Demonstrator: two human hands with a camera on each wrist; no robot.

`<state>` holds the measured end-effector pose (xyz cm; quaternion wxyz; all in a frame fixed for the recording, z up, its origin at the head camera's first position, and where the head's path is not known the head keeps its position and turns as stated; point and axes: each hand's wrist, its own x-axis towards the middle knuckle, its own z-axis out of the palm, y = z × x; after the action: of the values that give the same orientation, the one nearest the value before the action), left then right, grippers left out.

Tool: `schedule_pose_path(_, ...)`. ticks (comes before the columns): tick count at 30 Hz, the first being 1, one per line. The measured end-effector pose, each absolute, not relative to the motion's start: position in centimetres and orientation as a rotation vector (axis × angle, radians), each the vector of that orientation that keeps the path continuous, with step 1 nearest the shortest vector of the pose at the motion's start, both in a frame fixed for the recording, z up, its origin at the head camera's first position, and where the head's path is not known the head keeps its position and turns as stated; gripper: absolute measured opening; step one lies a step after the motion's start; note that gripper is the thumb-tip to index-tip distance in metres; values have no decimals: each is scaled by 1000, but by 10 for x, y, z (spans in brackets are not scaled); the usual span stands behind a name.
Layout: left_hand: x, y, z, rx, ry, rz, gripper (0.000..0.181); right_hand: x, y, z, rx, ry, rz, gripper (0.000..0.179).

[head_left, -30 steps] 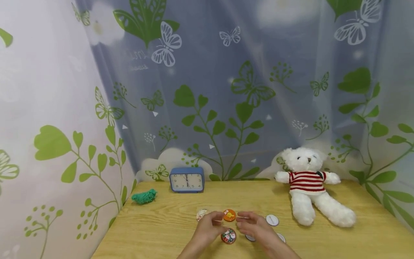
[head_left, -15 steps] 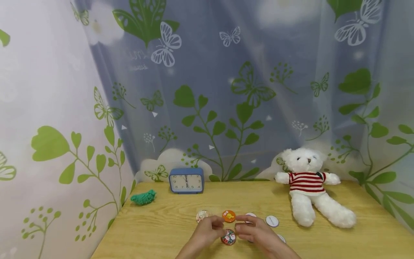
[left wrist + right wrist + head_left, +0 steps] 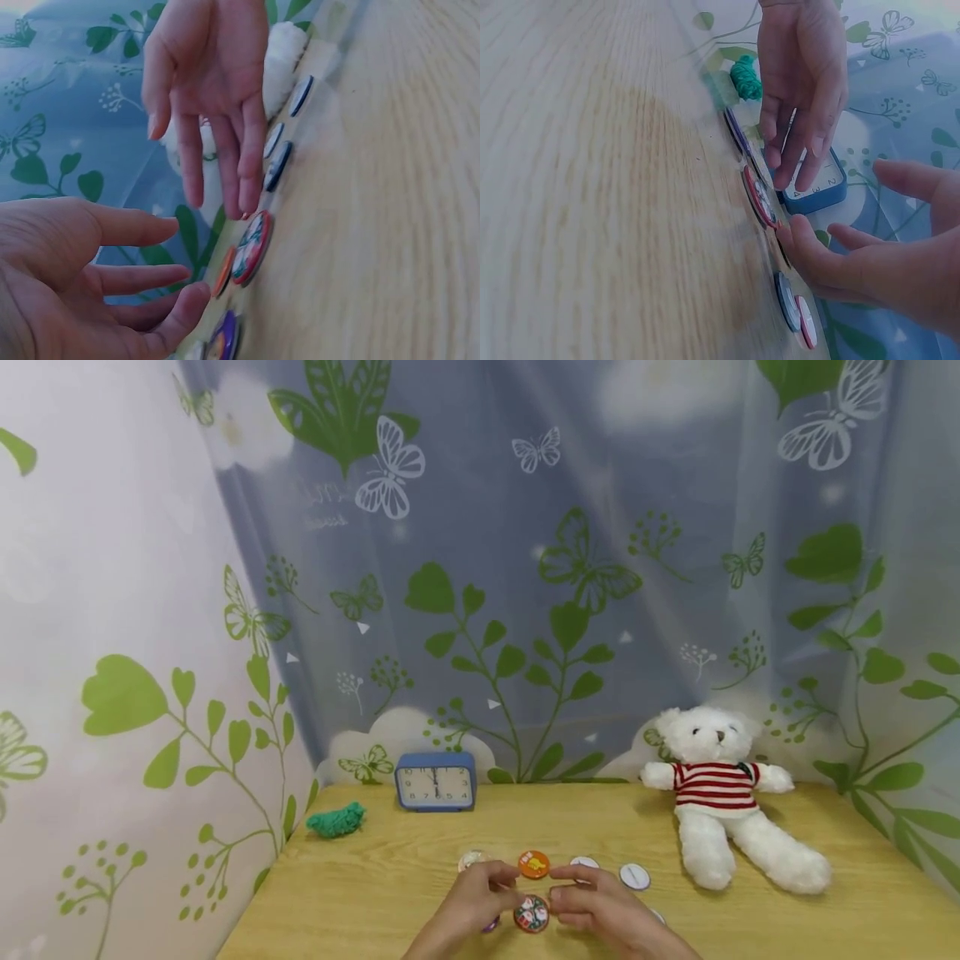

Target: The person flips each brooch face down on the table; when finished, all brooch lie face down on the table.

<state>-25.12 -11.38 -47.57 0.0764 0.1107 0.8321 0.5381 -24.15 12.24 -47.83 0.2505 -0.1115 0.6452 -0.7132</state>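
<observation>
In the head view my left hand (image 3: 476,897) and right hand (image 3: 600,906) hover low over the table, facing each other with relaxed fingers and nothing held. Between them lies a red-rimmed button badge (image 3: 532,914) with a picture on it. Just behind it is an orange badge (image 3: 533,864). By the left hand are a cream badge (image 3: 472,860) and a purple badge (image 3: 223,337), both partly covered in the head view. Badges showing white pin backs lie around the right hand, including one behind its fingers (image 3: 584,863) and another farther right (image 3: 634,877).
A blue alarm clock (image 3: 436,782) stands at the back of the wooden table (image 3: 360,893). Left of it lies a green bundle of yarn (image 3: 336,820). A white teddy bear (image 3: 716,793) in a striped shirt sits at the back right. A patterned curtain (image 3: 480,568) hangs behind.
My right hand has shifted slightly left, and the white-backed badge behind its fingers shows more. The purple badge now peeks out by my left hand. The badges stay in place.
</observation>
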Motion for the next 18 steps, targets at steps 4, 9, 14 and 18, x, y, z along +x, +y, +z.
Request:
schedule_pose_path(4,-249,-117,-473,309,2450,1634,31,-242,123,-478,-302,1766,-1938,66)
schedule_pose_path(9,-246,-114,-472,312,2367,1636,34,-240,124,-478,-323,1778,-1917,66)
schedule_pose_path(14,-245,-112,-472,318,2374,1603,34,-240,123,-480,-348,1749,-1936,60)
schedule_pose_path(18,-245,-112,-473,309,2392,1573,34,-237,121,-481,-325,1719,-1934,55)
